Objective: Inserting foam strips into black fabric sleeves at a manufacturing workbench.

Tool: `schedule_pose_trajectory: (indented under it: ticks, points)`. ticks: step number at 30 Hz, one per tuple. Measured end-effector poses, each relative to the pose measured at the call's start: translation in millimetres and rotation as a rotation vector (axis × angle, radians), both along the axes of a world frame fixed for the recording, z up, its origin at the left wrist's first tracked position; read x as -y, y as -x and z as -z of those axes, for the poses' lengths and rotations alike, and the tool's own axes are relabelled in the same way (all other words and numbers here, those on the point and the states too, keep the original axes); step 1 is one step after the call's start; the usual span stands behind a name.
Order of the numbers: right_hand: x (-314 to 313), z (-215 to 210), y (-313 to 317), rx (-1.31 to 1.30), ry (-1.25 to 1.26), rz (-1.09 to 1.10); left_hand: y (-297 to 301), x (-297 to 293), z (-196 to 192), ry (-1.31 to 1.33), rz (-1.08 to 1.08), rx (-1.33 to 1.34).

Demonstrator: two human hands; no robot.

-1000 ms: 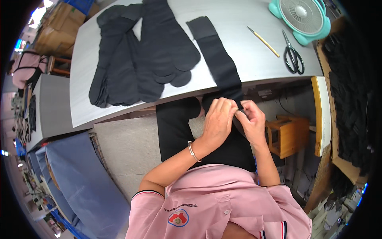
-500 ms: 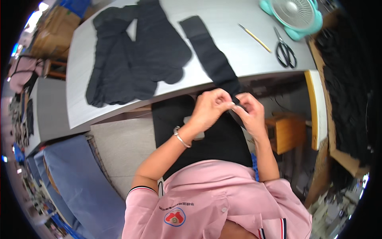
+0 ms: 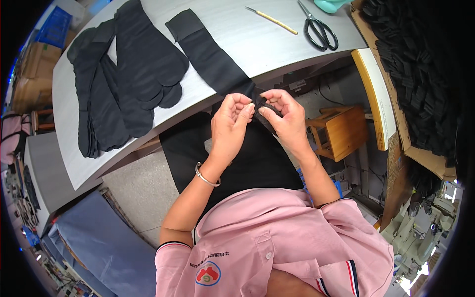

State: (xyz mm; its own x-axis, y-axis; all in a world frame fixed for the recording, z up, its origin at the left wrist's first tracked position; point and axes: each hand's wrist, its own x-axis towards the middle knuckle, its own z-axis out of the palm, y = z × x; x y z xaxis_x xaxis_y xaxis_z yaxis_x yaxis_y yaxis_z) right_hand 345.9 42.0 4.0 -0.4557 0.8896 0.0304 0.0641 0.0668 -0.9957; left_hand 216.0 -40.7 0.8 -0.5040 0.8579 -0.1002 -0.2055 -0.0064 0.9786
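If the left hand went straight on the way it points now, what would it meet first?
Likely the black fabric strip, just beyond the left hand, where the strip crosses the edge of the table; depth there is hard to judge.

From my end, the left hand (image 3: 228,123) and right hand (image 3: 288,123) hide much of the pinched bit of the black strip (image 3: 215,62), and I lose its lower outline against the black trousers (image 3: 267,163). The upper edge crops the teal object (image 3: 330,5) and the pile of black pieces (image 3: 143,54). At far left, my view cuts off a person in pink (image 3: 9,148); I can't tell the small machines (image 3: 419,230) at lower right apart.
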Motion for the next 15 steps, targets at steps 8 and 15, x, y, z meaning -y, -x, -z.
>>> schedule_pose_trajectory:
  ticks: [8, 15]
  points:
    - [4, 6, -2, 0.068, -0.006, -0.073, 11, 2, 6, 0.176, 0.159, -0.031]
    - [12, 17, 7, 0.031, -0.034, 0.126, -24, 6, 9, -0.009, -0.080, -0.597]
